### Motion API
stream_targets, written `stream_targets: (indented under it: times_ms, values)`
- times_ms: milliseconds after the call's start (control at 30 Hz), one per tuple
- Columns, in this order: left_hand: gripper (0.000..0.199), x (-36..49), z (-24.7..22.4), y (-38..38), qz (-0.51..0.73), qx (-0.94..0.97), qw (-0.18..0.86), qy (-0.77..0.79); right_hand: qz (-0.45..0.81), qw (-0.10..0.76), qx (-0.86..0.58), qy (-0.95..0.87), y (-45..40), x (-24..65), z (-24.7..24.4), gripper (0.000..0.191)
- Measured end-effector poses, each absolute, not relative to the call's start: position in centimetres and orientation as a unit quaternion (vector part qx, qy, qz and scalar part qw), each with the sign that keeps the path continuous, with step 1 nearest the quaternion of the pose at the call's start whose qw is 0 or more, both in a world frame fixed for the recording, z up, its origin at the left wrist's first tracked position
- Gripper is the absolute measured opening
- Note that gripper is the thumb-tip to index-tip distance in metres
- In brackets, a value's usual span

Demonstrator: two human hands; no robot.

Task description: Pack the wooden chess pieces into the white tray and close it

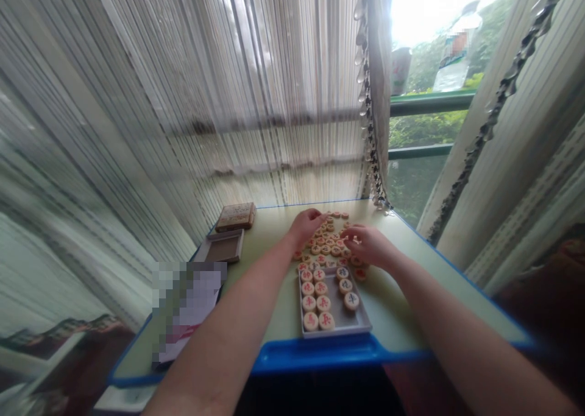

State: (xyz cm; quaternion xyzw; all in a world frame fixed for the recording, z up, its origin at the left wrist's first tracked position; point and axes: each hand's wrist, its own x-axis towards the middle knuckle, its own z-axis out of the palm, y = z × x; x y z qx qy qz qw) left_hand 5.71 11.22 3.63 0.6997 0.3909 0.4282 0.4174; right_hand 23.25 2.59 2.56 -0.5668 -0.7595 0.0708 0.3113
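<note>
Round xiangqi pieces (325, 249) with red and dark characters lie in a loose heap on the table. My left hand (308, 226) is over the heap's far left side, fingers stretched toward the right; its fingertips are small and partly hidden. At the heap's right side, my right hand (365, 244) has its fingers curved and apart, close to the pieces, with nothing visible in them. Nearer to me stands a shallow box tray (337, 329). Two columns of red-marked pieces (323, 304) fill its left side, and three dark-marked pieces (346, 285) sit along its right.
On the table's left are an open shallow box lid (235, 245), a brown patterned box (235, 216) and a partly blurred flat item with paper (196, 306). The table (457, 306) has a blue edge. String curtains (274, 87) hang behind; a bottle (457, 50) stands by the window.
</note>
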Motion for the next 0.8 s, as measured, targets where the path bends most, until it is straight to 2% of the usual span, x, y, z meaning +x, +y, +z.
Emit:
stream_targets:
  times_ms: [100,167,233,367,500,567,633,800]
  values:
    - [0.030,4.7,4.9,10.1,0.442,0.665,0.437,0.414,0.089,0.345,-0.532,-0.769,2.5,22.8,2.4,0.020]
    - [0.030,3.8,5.6,9.5,0.484,0.620,0.467,0.403,0.117,0.380,-0.541,-0.741,2.5,22.8,2.5,0.022]
    - [0.029,2.8,5.8,9.0,0.520,0.603,0.456,0.396,0.131,0.400,-0.557,-0.716,2.6,22.9,2.6,0.024]
    - [0.027,1.2,4.3,8.3,0.507,0.671,0.310,0.442,0.106,0.375,-0.544,-0.744,2.9,22.4,2.0,0.023]
    - [0.023,-0.1,3.0,7.9,0.354,0.808,0.096,0.461,0.098,0.345,-0.528,-0.770,3.1,21.5,1.1,0.022]
    - [0.020,-0.9,3.3,7.9,0.306,0.815,0.034,0.490,0.097,0.323,-0.530,-0.778,3.2,21.3,0.8,0.022]
    - [0.025,-1.9,4.0,7.9,0.264,0.805,0.044,0.529,0.096,0.303,-0.530,-0.786,3.2,21.2,0.7,0.021]
    - [0.048,-3.9,5.2,7.7,0.159,0.812,0.178,0.532,0.090,0.326,-0.532,-0.776,3.4,21.3,0.7,0.019]
